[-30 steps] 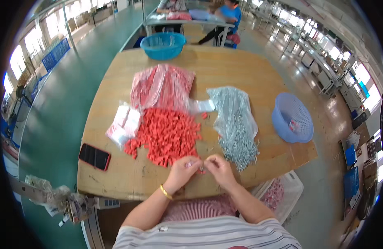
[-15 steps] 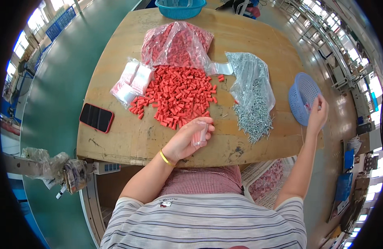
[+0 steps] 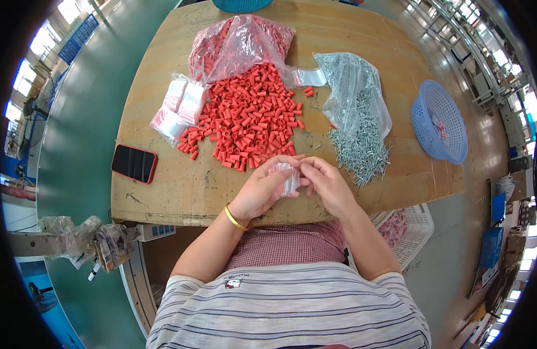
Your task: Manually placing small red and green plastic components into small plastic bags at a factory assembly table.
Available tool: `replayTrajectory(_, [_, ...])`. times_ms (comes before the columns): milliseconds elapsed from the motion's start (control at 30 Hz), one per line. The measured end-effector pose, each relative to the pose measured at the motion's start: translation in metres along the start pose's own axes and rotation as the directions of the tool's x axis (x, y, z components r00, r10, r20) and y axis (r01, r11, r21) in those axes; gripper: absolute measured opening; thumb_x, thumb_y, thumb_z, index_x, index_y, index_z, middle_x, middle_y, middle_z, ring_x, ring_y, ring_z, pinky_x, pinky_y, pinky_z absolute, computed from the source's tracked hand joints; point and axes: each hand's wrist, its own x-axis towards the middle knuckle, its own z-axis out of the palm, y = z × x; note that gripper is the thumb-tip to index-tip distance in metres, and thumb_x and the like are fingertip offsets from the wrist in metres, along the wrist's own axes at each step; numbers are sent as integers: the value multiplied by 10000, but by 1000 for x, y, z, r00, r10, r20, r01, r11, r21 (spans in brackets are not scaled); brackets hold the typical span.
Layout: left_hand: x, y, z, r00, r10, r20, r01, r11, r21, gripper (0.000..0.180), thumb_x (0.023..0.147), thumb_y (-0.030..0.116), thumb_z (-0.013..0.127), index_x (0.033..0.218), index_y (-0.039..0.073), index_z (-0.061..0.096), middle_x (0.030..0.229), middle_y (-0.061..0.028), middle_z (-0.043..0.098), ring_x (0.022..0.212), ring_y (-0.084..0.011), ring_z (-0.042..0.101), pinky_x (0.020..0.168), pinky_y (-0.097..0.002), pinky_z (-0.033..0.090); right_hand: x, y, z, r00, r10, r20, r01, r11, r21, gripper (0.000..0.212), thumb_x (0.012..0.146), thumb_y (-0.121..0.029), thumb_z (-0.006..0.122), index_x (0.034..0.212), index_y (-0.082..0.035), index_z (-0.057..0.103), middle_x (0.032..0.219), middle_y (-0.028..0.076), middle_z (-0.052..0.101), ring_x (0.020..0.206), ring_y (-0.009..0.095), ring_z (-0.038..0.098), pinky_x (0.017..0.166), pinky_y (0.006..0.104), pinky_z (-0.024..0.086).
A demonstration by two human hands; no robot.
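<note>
Over the near edge of the table, my left hand (image 3: 258,191) is closed around small clear plastic bags (image 3: 290,181). My right hand (image 3: 333,189) meets it there, thumb and forefinger pinched at the bags' upper edge. Just beyond my hands spreads a heap of red plastic caps (image 3: 254,116), spilling from a large clear bag (image 3: 242,49). To the right, a pile of silver screws (image 3: 366,152) runs out of another clear bag (image 3: 351,75). A periwinkle plastic basket (image 3: 422,125) with a small bag containing something red (image 3: 441,129) stands at the table's right side.
Packs of small clear bags (image 3: 178,107) lie left of the caps, and a phone (image 3: 133,164) rests at the left edge. A teal basket (image 3: 242,4) stands at the far edge. Below the table on the right is a white crate (image 3: 418,230) holding filled bags.
My right hand has left the periwinkle basket and come to the bags in my left hand. A small bag with red content now shows inside that basket.
</note>
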Motion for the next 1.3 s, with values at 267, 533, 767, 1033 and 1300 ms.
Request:
replayTrajectory(267, [0, 3, 2, 997, 31, 64, -27, 998, -60, 190, 964, 64, 462, 1124, 52, 563, 1490, -113, 335, 995, -198, 619, 766, -304, 553, 3, 8, -6, 996, 7, 86, -12, 999, 52, 198, 966, -212, 562, 1072, -48, 591, 949, -15, 612, 815, 48, 554, 651, 201, 426])
replayTrajectory(533, [-1, 2, 3, 999, 33, -12, -33, 999, 0, 138, 958, 69, 492, 1078, 59, 558, 1393, -110, 443, 939, -154, 620, 722, -281, 556, 1, 15, -4, 973, -207, -104, 222, 960, 170, 174, 902, -11, 600, 1074, -19, 580, 971, -5, 579, 799, 63, 535, 734, 219, 467])
replayTrajectory(767, [-3, 4, 18, 887, 399, -231, -228, 815, 533, 144, 872, 81, 654, 983, 43, 571, 901, -55, 639, 766, -128, 601, 614, -235, 483, 5, 27, -9, 919, -343, -192, 312, 934, -174, 212, 901, 22, 554, 1110, -11, 571, 936, -11, 553, 743, 56, 538, 656, 209, 486])
replayTrajectory(1033, [2, -10, 21, 837, 513, 190, -217, -7, 976, 251, 733, 71, 745, 950, 57, 621, 830, -79, 601, 724, -243, 598, 636, -335, 499, 3, 32, 2, 942, -235, -238, 234, 972, -34, 218, 890, -26, 592, 1104, -11, 555, 889, 32, 627, 784, 62, 575, 654, 210, 474])
replayTrajectory(1300, [4, -10, 15, 805, 529, 270, -242, -122, 963, 222, 747, 93, 679, 961, 113, 626, 861, -54, 605, 753, -260, 624, 625, -376, 516, 2, 31, -2, 931, -277, -237, 256, 959, -118, 286, 880, -17, 578, 1159, -20, 514, 810, -19, 574, 709, 28, 503, 645, 189, 398])
